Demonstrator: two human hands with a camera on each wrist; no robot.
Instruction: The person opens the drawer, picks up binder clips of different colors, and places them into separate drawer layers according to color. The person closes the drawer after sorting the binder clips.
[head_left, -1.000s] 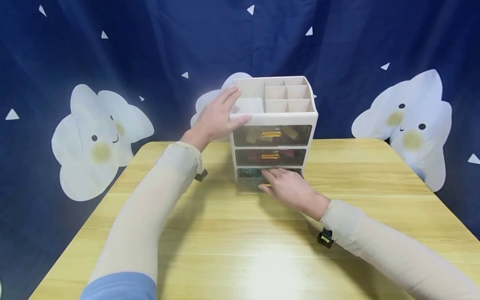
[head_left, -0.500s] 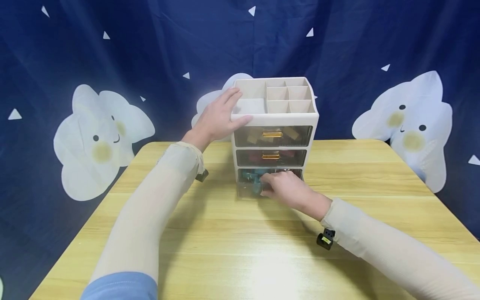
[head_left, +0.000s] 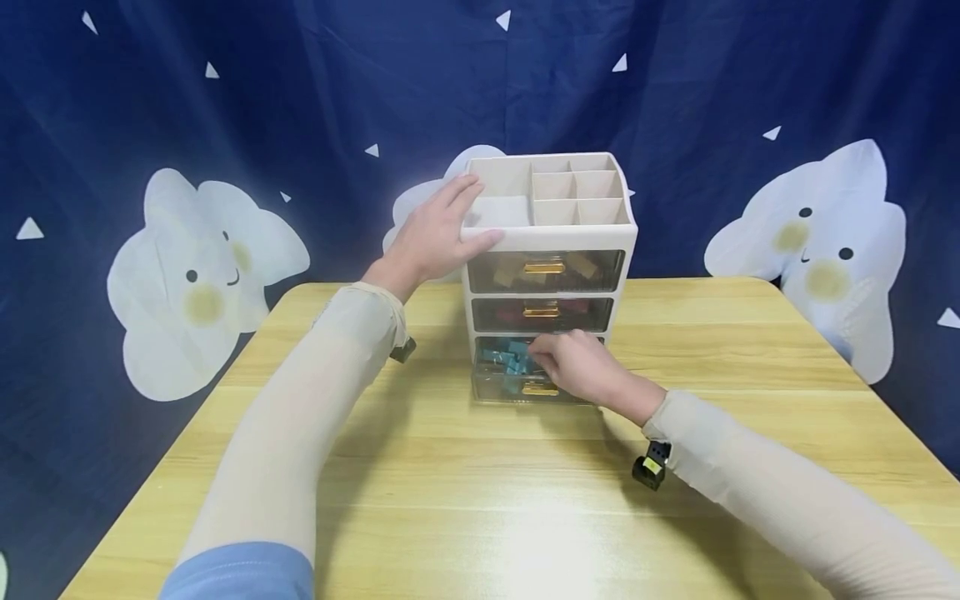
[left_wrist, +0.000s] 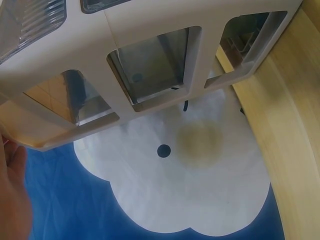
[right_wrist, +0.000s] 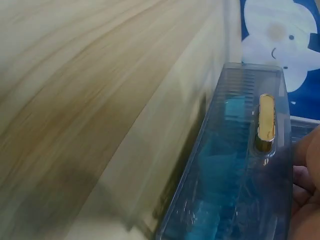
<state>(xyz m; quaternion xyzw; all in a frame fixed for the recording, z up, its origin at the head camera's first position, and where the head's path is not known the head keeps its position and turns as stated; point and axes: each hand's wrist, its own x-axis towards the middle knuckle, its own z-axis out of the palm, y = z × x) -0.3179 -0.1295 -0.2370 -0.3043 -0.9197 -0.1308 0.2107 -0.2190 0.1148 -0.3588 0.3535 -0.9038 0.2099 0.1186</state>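
Note:
A white desktop drawer organizer (head_left: 555,238) stands toward the back of the table, with three smoky clear drawers below a divided top tray. My left hand (head_left: 435,233) grips its upper left corner, fingers over the side rim and thumb along the front edge. The bottom drawer (right_wrist: 272,200) is pulled out, showing its gold handle (right_wrist: 267,117) and several blue pieces (head_left: 508,358). My right hand (head_left: 581,362) is over this drawer, its fingers bent down beside the blue pieces. Its fingertips are partly hidden, and I cannot tell whether they pinch anything.
The upper drawer (head_left: 491,283) holds tan pieces and the middle drawer (head_left: 487,315) reddish ones; both are closed. The wooden table (head_left: 465,492) stretches in front of the organizer. A blue curtain (head_left: 315,108) with cloud faces hangs behind.
The bottom drawer has slid farther out toward me. My right hand has moved off the drawer's front and now has its fingers over the blue pieces. My left hand stays put.

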